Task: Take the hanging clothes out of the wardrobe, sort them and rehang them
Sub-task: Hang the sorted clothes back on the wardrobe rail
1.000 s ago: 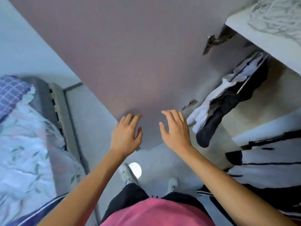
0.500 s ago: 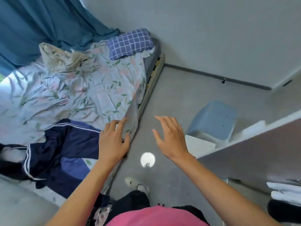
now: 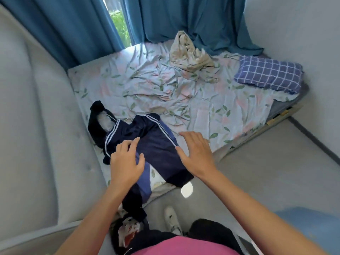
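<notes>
Both hands hover with fingers loosely spread, the left hand [image 3: 127,162] and right hand [image 3: 197,153], over the navy striped jacket [image 3: 156,144] lying on the floral-sheeted bed [image 3: 202,107], no readable lettering.

A navy garment [image 3: 156,150] with white stripes along its seams and a lighter blue panel lies in the centre of the frame, and a black piece [image 3: 95,124] with a pale grey lining sits at its upper left. The bed sheet [image 3: 184,92] is pale, printed with green leaves and pink blotches. A cream and beige crumpled cloth [image 3: 187,52] lies at upper centre. The pillow [image 3: 266,74] at right is dark blue with a white grid check. The curtains [image 3: 73,24] across the top are teal. The person's top [image 3: 184,245] at the bottom is pink, and a shoe [image 3: 172,218] there is white.
</notes>
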`<move>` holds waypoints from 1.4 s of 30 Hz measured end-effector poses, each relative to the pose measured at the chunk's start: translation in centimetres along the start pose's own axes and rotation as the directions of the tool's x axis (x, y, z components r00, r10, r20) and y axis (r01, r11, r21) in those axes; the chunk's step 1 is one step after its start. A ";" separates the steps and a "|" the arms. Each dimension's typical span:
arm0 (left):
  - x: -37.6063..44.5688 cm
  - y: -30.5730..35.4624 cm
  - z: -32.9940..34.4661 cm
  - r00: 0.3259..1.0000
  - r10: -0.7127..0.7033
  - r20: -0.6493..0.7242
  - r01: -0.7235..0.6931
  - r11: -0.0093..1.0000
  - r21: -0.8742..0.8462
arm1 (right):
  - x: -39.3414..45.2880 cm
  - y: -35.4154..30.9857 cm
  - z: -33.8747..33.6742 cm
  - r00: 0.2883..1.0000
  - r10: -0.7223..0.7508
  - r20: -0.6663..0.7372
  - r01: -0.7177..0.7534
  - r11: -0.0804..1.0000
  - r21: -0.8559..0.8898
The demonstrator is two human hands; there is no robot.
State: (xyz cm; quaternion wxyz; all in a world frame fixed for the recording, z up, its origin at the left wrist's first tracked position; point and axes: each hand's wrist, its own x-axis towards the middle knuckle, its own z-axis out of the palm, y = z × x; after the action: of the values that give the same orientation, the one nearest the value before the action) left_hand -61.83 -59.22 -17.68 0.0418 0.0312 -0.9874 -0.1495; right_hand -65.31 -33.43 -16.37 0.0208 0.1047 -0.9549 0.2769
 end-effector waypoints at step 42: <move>30.9 -35.1 36.9 0.895 -0.429 0.125 0.360 0.858 0.365 | 45.0 14.8 54.0 0.826 -0.074 0.560 0.112 0.993 -0.034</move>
State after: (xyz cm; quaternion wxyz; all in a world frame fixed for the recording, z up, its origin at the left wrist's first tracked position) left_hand -94.26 -84.17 -60.96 -0.0960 0.2249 -0.9696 0.0115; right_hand -111.41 -58.53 -65.39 -0.2415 0.2264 -0.9219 0.2015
